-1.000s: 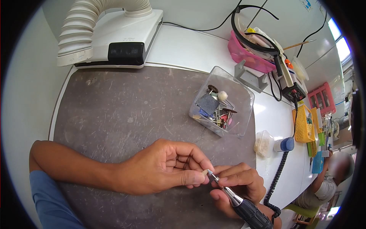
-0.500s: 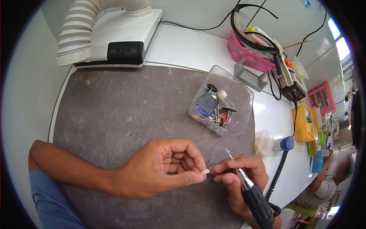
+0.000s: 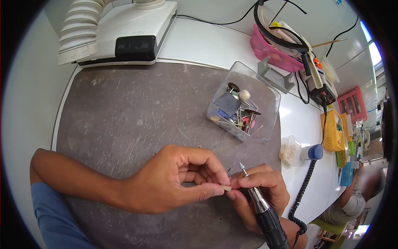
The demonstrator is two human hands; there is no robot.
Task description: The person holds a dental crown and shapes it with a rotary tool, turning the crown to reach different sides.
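My left hand pinches a small cream-coloured piece between thumb and forefinger; it looks like a dental crown, though its far end is partly covered by fingers. Close against it, my right hand holds a rotary handpiece with a black body and silver collar. A pale grey cone-shaped bur points up and away from the piece, apart from it. The right fingertips touch or nearly touch the piece. Both hands are above a scratched brown work mat.
Beyond the hands stands a clear plastic box of burs and polishing wheels. A white machine with a hose is at the back left. To the right are a small clear tub, a blue-capped jar, a coiled cord and a seated person.
The right fingertips have come in against the cream piece, which has turned between the fingers. The handpiece has shifted left and stands more upright. The view has shifted slightly.
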